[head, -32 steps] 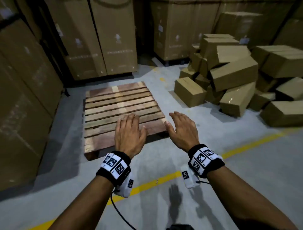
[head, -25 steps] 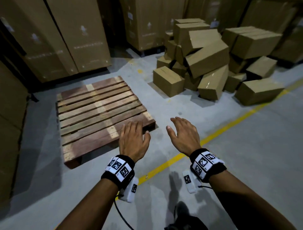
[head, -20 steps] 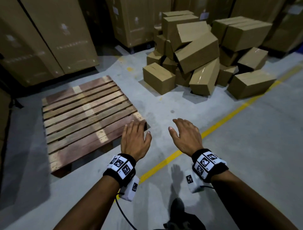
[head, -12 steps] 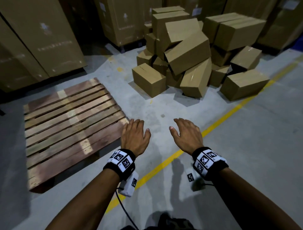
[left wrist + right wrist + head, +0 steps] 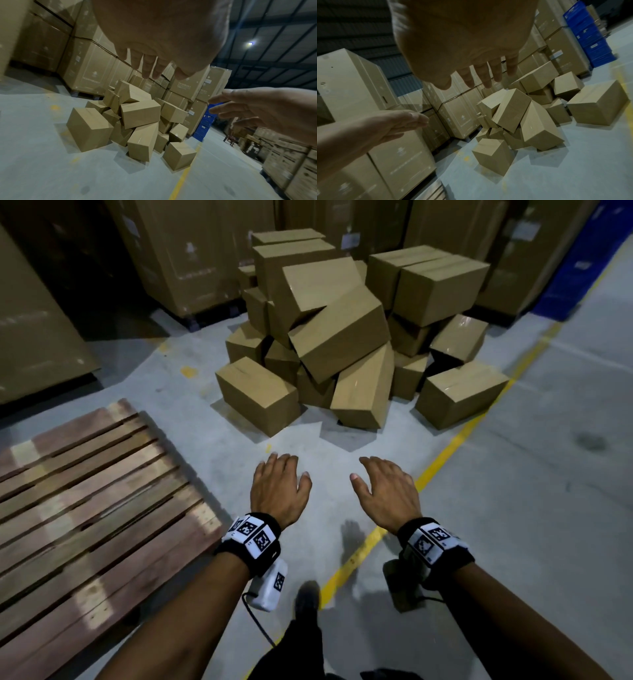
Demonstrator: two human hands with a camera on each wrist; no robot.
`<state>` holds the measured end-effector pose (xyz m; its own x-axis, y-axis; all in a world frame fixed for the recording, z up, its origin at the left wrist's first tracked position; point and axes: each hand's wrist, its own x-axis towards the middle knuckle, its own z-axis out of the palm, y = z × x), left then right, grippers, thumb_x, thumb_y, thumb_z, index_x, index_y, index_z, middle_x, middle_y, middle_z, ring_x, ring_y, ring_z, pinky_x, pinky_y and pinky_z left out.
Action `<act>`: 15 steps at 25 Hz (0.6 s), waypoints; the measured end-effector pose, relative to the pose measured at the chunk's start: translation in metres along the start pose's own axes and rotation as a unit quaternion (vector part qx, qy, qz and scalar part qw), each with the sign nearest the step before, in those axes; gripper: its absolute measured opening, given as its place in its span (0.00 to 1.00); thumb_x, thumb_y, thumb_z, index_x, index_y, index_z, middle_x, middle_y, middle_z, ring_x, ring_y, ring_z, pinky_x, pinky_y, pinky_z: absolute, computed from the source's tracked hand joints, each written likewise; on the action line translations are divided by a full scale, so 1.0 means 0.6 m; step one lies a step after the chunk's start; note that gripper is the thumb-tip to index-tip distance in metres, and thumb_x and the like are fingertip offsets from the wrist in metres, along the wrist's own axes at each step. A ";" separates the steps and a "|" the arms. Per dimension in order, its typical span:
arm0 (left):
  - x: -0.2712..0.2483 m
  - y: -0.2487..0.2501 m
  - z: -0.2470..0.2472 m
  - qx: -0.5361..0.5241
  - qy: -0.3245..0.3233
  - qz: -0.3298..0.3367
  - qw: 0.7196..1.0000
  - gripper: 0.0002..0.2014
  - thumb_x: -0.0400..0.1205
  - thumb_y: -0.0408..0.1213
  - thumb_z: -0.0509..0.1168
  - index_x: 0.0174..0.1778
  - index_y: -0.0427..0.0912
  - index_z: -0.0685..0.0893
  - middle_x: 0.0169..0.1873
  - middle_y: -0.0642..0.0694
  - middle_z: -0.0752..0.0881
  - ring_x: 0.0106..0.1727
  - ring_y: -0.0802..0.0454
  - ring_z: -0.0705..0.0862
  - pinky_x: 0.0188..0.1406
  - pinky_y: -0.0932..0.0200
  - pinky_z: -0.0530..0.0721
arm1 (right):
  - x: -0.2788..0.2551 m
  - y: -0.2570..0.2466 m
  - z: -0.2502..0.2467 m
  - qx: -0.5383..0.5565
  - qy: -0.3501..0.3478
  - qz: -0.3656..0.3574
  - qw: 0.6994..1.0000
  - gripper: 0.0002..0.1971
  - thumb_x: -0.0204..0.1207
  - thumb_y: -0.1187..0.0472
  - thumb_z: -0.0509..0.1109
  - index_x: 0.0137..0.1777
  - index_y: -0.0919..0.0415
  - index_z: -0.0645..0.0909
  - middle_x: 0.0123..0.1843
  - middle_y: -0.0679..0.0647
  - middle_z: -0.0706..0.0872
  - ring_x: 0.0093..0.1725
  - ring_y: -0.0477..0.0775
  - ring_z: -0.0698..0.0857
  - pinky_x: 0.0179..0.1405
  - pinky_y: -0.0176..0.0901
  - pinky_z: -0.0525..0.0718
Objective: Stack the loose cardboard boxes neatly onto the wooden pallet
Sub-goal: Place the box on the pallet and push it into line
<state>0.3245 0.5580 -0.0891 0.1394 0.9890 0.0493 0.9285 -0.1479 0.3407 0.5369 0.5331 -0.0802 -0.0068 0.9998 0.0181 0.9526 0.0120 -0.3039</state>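
Observation:
A jumbled heap of loose brown cardboard boxes (image 5: 339,337) lies on the grey floor ahead, also seen as the heap (image 5: 137,117) and the heap (image 5: 518,119) in the wrist views. The nearest box (image 5: 257,393) sits at its left front. The bare wooden pallet (image 5: 85,508) lies at my lower left with nothing on it. My left hand (image 5: 279,486) and right hand (image 5: 387,491) hover palm down over the floor, fingers straight and spread, holding nothing, well short of the boxes.
Tall stacks of large cartons (image 5: 191,258) line the back and left walls. A yellow floor line (image 5: 445,450) runs diagonally under my right hand. Blue crates (image 5: 582,268) stand at the far right. Open concrete floor separates me from the heap.
The view has swung right and moved forward: the pallet slid to the lower left and the box heap came to the centre and grew larger. Both hands stayed open and empty.

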 end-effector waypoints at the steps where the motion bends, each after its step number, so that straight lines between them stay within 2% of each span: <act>1: 0.059 0.000 0.004 0.004 -0.001 0.008 1.000 0.37 0.79 0.55 0.39 0.74 0.37 0.77 0.74 0.39 0.78 0.80 0.38 0.69 0.80 0.43 0.60 | 0.052 0.005 -0.004 -0.009 0.000 0.004 1.000 0.43 0.76 0.32 0.35 0.83 0.53 0.69 0.81 0.54 0.74 0.81 0.59 0.70 0.75 0.55 0.68; 3: 0.156 -0.001 0.003 0.006 0.002 0.023 1.000 0.38 0.78 0.56 0.39 0.73 0.36 0.78 0.72 0.38 0.80 0.78 0.38 0.71 0.78 0.43 0.62 | 0.136 0.013 -0.015 -0.017 0.002 0.007 1.000 0.41 0.78 0.34 0.37 0.83 0.54 0.69 0.80 0.54 0.75 0.80 0.59 0.70 0.74 0.55 0.68; 5: 0.259 0.009 -0.006 0.011 0.003 0.042 0.999 0.39 0.77 0.56 0.37 0.71 0.36 0.79 0.71 0.38 0.81 0.76 0.38 0.72 0.77 0.44 0.63 | 0.223 0.027 -0.029 -0.013 0.003 0.017 1.000 0.42 0.77 0.33 0.36 0.83 0.54 0.69 0.81 0.54 0.75 0.80 0.59 0.70 0.74 0.55 0.68; 8: 0.397 0.026 -0.014 0.013 -0.017 0.045 0.999 0.34 0.81 0.53 0.41 0.74 0.38 0.76 0.75 0.40 0.78 0.80 0.41 0.69 0.80 0.46 0.59 | 0.338 0.062 -0.040 0.015 0.020 0.031 0.999 0.44 0.76 0.32 0.36 0.81 0.56 0.72 0.78 0.55 0.78 0.78 0.61 0.73 0.72 0.56 0.71; 12: 0.536 0.049 0.011 0.030 -0.046 0.051 0.997 0.33 0.81 0.53 0.43 0.78 0.40 0.72 0.79 0.41 0.73 0.83 0.43 0.64 0.83 0.45 0.54 | 0.463 0.124 -0.017 0.035 0.083 0.033 0.995 0.33 0.82 0.39 0.51 0.69 0.62 0.84 0.63 0.61 0.89 0.63 0.67 0.85 0.55 0.59 0.83; 15: 0.654 0.080 0.056 0.034 -0.052 0.059 0.996 0.33 0.81 0.53 0.44 0.79 0.40 0.72 0.79 0.41 0.73 0.83 0.43 0.64 0.83 0.45 0.54 | 0.580 0.194 -0.010 0.042 0.081 0.046 0.995 0.30 0.83 0.41 0.54 0.64 0.63 0.86 0.58 0.61 0.90 0.57 0.67 0.87 0.48 0.57 0.85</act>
<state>0.4355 0.9391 -0.0849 0.2797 0.9600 -0.0133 0.9245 -0.2656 0.2735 0.6469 0.8826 -0.1037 0.1354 0.9813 0.1370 0.9183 -0.0724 -0.3891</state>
